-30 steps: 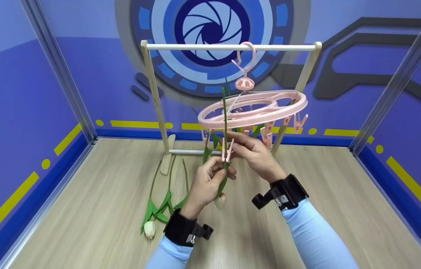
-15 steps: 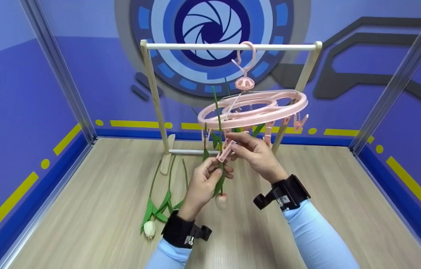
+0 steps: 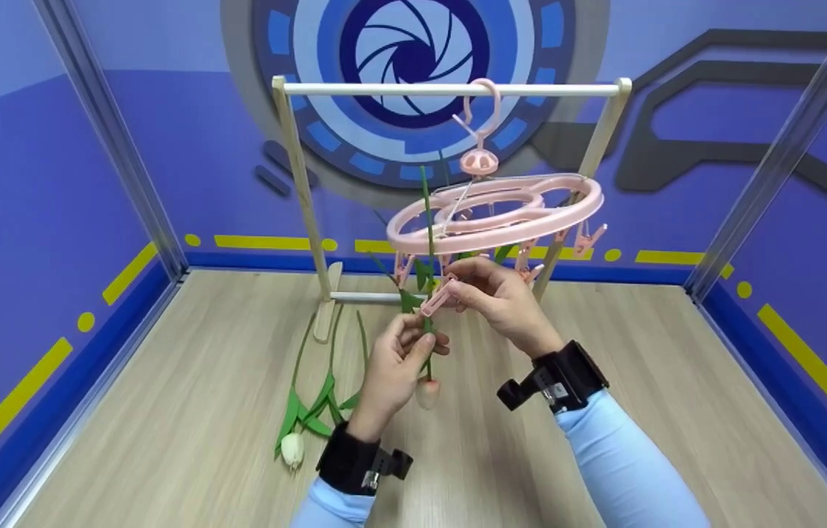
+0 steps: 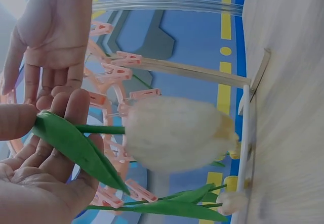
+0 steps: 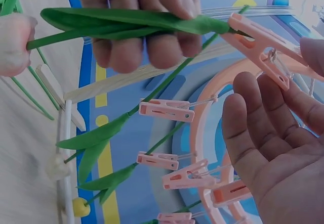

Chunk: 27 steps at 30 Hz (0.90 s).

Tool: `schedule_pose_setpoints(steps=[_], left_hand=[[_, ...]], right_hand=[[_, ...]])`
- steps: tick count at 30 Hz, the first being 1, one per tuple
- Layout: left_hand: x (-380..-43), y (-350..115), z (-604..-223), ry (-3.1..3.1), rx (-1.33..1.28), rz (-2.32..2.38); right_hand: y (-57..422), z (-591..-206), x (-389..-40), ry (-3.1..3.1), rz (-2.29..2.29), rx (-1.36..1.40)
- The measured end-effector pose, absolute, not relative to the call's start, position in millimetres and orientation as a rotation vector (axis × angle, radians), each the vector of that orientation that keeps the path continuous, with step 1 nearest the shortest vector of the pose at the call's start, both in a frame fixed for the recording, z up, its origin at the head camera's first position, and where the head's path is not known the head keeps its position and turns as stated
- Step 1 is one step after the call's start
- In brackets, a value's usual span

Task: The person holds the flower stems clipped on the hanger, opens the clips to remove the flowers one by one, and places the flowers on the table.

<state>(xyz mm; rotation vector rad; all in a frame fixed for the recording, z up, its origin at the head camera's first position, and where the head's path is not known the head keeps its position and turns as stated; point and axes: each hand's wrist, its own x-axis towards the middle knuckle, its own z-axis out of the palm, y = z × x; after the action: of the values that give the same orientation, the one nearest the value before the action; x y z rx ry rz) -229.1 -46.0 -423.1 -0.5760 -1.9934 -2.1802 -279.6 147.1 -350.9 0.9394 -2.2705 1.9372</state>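
My left hand (image 3: 400,356) holds a white artificial tulip (image 4: 177,133) by its stem and leaf, thumb against fingers. Its bloom hangs down and its green stem (image 3: 427,213) rises in front of the pink hanger. Just above, my right hand (image 3: 505,304) pinches the handle ends of a pink clothespin (image 5: 258,49) tied to the hanger (image 3: 494,238). The clothespin's nose lies slanted at the stem, right above the leaf. Whether its jaws press on the stem, I cannot tell. Other clothespins (image 5: 167,110) on the hanger grip flowers that hang bloom-down.
The hanger's hook (image 3: 483,110) hangs on the white bar (image 3: 384,89) of a wooden stand. Loose tulips (image 3: 293,449) lie on the tabletop (image 3: 186,411) at the left. Blue panels (image 3: 773,220) enclose the sides and back.
The pinched clothespin has turned from upright to slanted across the stem. My left hand and the tulip have shifted slightly left. My right hand stays almost in place.
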Motion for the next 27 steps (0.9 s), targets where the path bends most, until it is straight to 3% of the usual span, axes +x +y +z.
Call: schedule_pose_setpoints(steps=[27], left_hand=[[-227, -48, -442, -2.046, -0.530, -1.988]], right_hand=[[146, -350, -281, -2.331, 1.675, 0.944]])
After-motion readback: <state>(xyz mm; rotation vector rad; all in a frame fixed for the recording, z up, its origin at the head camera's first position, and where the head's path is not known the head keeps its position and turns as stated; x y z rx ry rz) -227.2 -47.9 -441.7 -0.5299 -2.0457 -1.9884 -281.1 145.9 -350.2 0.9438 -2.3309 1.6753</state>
